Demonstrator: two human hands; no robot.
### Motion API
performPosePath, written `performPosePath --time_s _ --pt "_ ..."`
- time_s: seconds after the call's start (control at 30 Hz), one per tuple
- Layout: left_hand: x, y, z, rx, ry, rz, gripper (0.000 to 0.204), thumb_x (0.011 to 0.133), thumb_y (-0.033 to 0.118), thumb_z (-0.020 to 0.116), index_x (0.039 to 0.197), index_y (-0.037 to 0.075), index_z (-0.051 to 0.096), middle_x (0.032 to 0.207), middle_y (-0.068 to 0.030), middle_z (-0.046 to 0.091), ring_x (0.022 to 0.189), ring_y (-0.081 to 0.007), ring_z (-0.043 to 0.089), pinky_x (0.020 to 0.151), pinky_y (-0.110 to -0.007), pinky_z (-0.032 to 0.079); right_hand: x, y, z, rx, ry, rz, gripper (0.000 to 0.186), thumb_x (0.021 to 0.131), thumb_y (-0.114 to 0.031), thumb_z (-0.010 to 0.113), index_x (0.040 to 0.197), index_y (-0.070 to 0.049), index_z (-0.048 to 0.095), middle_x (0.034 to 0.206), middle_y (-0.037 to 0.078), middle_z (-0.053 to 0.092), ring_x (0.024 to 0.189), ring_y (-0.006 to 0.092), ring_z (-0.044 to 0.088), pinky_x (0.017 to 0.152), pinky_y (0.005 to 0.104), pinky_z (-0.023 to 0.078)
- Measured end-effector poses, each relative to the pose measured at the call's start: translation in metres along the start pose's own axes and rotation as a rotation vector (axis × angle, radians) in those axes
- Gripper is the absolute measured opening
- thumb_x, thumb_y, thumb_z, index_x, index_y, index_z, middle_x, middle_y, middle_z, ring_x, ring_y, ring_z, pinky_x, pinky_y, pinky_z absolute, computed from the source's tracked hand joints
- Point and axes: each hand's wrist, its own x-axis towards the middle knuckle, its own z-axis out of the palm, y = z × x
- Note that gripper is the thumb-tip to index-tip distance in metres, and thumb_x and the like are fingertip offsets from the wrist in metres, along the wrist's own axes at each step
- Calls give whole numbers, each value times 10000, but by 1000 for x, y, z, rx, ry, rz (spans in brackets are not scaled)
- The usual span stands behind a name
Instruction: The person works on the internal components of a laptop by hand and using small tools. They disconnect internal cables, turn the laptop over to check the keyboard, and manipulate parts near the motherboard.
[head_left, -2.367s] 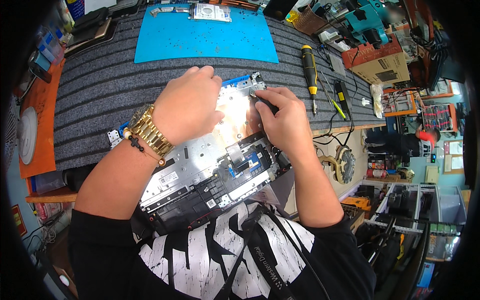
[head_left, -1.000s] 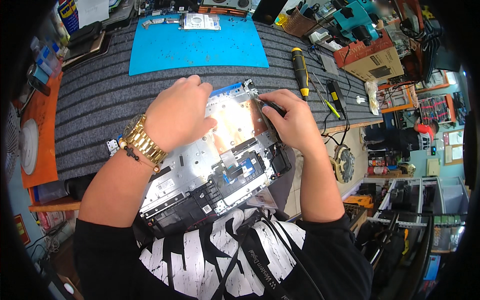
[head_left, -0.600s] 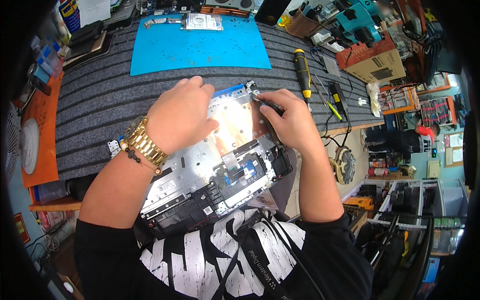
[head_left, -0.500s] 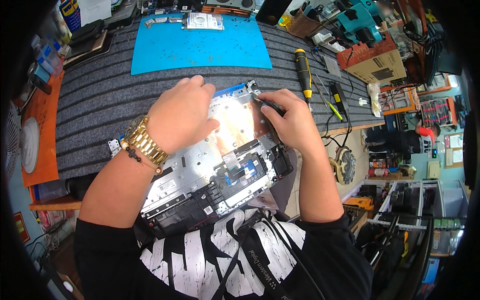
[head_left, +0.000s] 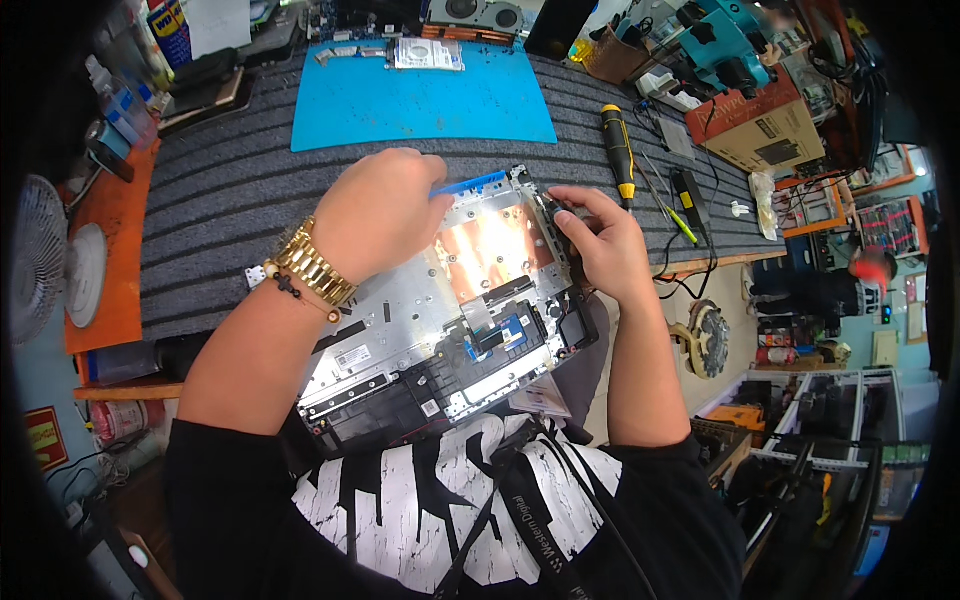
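Note:
A stripped laptop chassis [head_left: 400,307] lies tilted across my lap and against the bench edge, its inner side up. It has bare silver metal, a copper-coloured patch [head_left: 490,250] and black plastic parts along its near side. My left hand [head_left: 385,213], with a gold watch at the wrist, is closed at the far edge, beside a blue strip [head_left: 470,186]; its fingertips are partly hidden. At the right far corner my right hand [head_left: 608,240] pinches a small dark piece that I cannot make out, close against the chassis edge.
A blue mat [head_left: 425,105] with a drive [head_left: 428,55] lies on the striped grey bench cover. To the right are a yellow-black screwdriver [head_left: 618,150], a green-tipped tool [head_left: 683,225], a black adapter [head_left: 690,197] and a cardboard box [head_left: 765,130]. Someone in red [head_left: 872,268] stands far right.
My right hand has shifted from the corner's top face to its outer right edge. My left fingers have curled in more. The whole view has shifted slightly.

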Motion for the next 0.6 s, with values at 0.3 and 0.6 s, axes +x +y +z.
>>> performPosePath --time_s 0.3,0.6 --pt "12 3 -22 -11 229 58 272 1086 194 788 905 -2 733 896 -217 753 872 -459 732 790 -565 576 47 34 -11 -199 296 -140 478 1040 -122 774 1514 -63 759 1425 290 757 1333 499 740 1173 529 592" --pt "-3 6 -42 -4 207 212 77 1062 67 763 1067 8 812 973 -195 784 916 -433 749 835 -499 601 71 45 -25 -585 275 -64 520 1024 -75 722 1544 -93 727 1444 251 700 1223 465 777 1079 579 638"
